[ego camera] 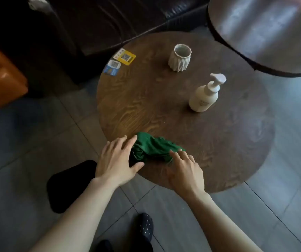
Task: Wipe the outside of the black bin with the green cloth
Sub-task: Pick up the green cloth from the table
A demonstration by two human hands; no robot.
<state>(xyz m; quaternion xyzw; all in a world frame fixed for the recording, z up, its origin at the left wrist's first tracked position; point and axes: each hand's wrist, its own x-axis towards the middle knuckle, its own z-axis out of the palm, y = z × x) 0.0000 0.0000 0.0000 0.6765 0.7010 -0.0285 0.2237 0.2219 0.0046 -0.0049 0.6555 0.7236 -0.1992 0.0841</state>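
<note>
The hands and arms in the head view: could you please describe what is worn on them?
Nothing is worn on them. The left hand and right hand are bare, with no gloves, rings, watch or bracelets visible. Both forearms are uncovered right to the frame's bottom edge, so no sleeve shows.

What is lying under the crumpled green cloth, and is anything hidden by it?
The crumpled green cloth lies on the round dark wooden table, near its front edge. Left hand and right hand touch its ends with straight fingers. Whatever lies beneath its folds cannot be seen.
</note>
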